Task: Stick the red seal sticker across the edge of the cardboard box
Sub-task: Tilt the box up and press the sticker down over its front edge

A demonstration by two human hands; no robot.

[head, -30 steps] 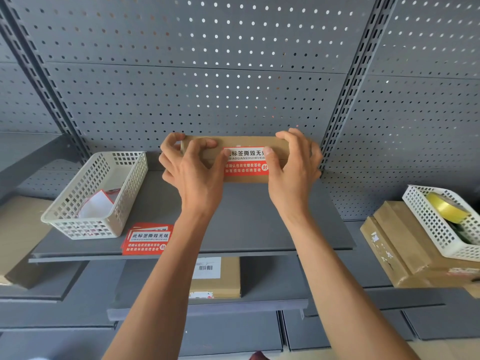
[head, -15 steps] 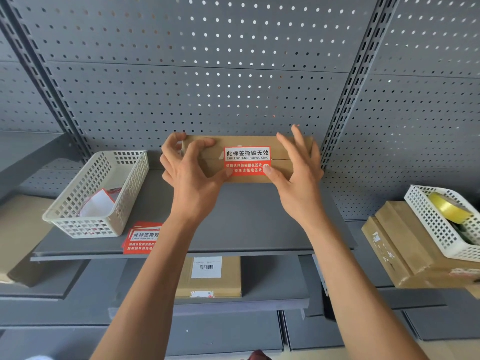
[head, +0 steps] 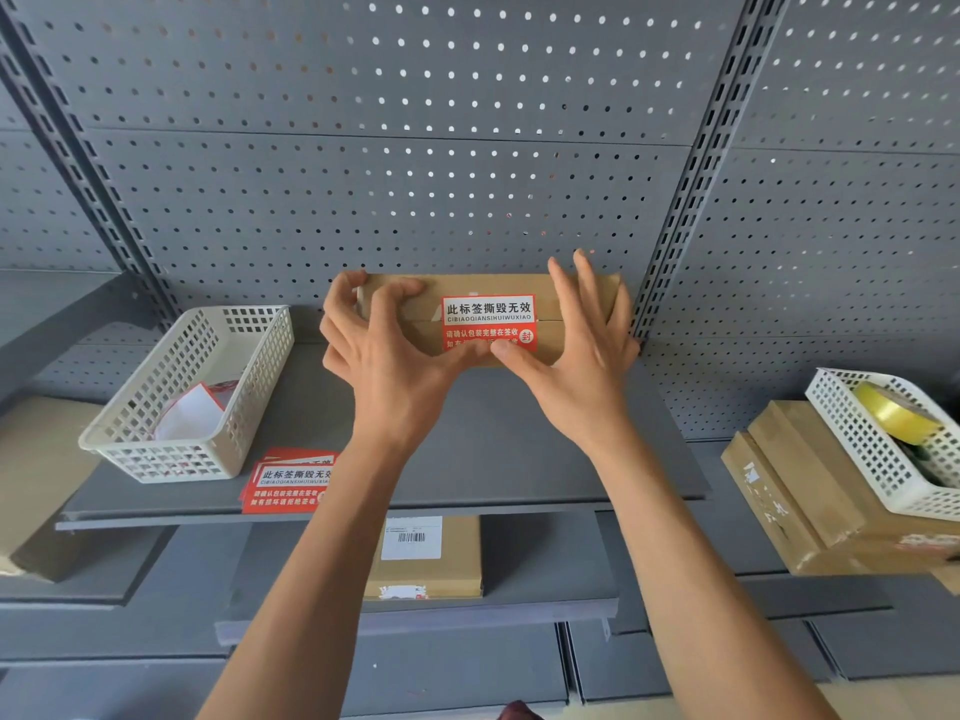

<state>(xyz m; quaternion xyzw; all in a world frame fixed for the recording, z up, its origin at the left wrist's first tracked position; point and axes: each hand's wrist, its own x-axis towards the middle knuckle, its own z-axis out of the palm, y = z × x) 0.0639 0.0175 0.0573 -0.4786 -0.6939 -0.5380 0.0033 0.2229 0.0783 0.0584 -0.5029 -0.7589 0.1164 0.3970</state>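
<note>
A flat cardboard box (head: 576, 324) stands on edge at the back of the grey shelf (head: 498, 459), against the pegboard. The red and white seal sticker (head: 488, 317) lies across the box's seam, white half above, red half below. My left hand (head: 384, 350) grips the box's left end, fingers curled over its top edge and thumb on the front. My right hand (head: 576, 350) rests spread over the box's right part, and its thumb presses the sticker's lower red edge.
A white basket (head: 187, 402) with sticker backings stands at the shelf's left. A stack of red seal stickers (head: 288, 485) lies at the front edge. Another box (head: 426, 558) sits on the lower shelf. At right, stacked boxes (head: 810, 496) carry a basket (head: 883, 454) holding yellow tape.
Both thumbs have slid down from the sticker's middle to its lower edge, uncovering the white half. My right fingers have opened and spread over the box.
</note>
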